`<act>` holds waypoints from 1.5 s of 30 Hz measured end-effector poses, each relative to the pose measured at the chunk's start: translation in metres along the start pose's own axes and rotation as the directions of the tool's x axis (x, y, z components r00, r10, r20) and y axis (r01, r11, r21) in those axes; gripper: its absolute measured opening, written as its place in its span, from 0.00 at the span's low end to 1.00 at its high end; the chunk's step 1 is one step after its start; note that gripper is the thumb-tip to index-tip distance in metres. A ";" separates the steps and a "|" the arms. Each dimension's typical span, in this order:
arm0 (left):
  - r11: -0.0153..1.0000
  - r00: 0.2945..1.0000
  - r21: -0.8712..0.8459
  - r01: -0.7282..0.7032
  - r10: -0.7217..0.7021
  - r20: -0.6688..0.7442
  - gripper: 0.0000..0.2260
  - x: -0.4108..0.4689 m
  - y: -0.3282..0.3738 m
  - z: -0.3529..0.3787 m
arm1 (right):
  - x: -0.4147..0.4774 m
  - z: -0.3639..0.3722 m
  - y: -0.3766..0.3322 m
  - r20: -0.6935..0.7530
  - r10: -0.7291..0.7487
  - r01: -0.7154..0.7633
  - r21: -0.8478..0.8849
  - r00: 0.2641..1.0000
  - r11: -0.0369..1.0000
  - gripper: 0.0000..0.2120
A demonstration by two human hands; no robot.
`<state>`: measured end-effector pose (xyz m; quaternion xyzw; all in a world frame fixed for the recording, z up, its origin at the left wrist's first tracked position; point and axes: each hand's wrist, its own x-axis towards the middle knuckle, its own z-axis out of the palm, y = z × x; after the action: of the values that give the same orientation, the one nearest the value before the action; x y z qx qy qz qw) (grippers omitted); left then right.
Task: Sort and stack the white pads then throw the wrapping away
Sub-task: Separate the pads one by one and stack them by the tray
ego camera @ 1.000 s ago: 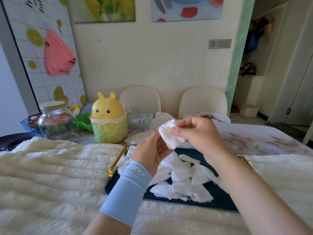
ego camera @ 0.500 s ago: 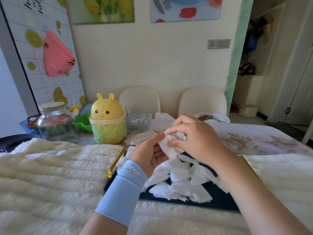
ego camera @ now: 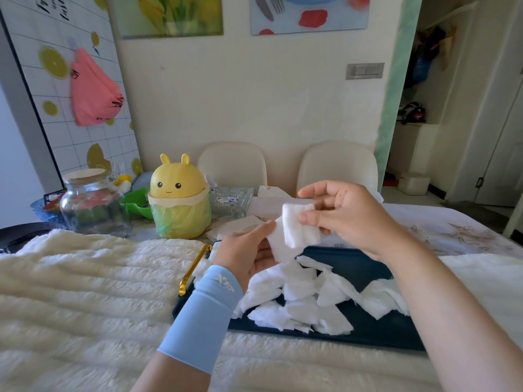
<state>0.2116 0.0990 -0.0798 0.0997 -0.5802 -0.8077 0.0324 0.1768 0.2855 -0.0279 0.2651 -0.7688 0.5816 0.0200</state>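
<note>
— Where's the white pad [ego camera: 301, 226]?
— Lifted again above the navy tray [ego camera: 368, 267], pinched by the right hand [ego camera: 348, 213]. Half a second ago it was down at the loose pads [ego camera: 305, 304].
— The left hand [ego camera: 244, 254]?
— Its thumb grips a second pad [ego camera: 278, 248] beneath. The tray sits mid counter [ego camera: 452, 230], with the bunny bin [ego camera: 179, 199] far-left.

Light blue sleeve [ego camera: 201, 321] was worn on the left, ended at the wrist, white logo [ego camera: 225, 282] near that end, right arm [ego camera: 452, 321], left hand [ego camera: 246, 251] and right hand [ego camera: 351, 213] were bare
</note>
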 end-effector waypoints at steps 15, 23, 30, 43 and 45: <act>0.969 0.942 0.184 -0.164 0.098 0.322 0.21 -0.001 0.001 -0.006 | 0.002 0.014 0.015 0.046 0.156 -0.154 -0.050 0.987 0.987 0.19; 0.983 0.992 0.158 -0.096 0.082 0.095 0.09 0.010 -0.003 -0.013 | 0.007 0.005 0.050 0.014 0.286 -0.204 -0.665 0.958 0.718 0.07; 0.994 0.993 0.097 -0.058 0.048 0.107 0.10 0.008 -0.004 -0.008 | 0.010 0.017 0.072 0.010 0.384 -0.246 -0.751 0.923 0.612 0.15; 0.997 0.999 0.065 -0.046 0.048 -0.025 0.06 0.011 -0.008 -0.008 | 0.004 0.015 0.008 0.032 0.283 -0.285 0.135 0.959 0.949 0.09; 0.997 0.998 0.059 -0.047 0.045 0.038 0.10 0.010 -0.008 -0.006 | 0.001 0.026 0.006 0.023 0.316 -0.317 0.032 0.948 0.948 0.11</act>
<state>0.2040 0.0940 -0.0907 0.0726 -0.6070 -0.7905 0.0375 0.1805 0.2626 -0.0411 0.1439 -0.7910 0.5886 -0.0849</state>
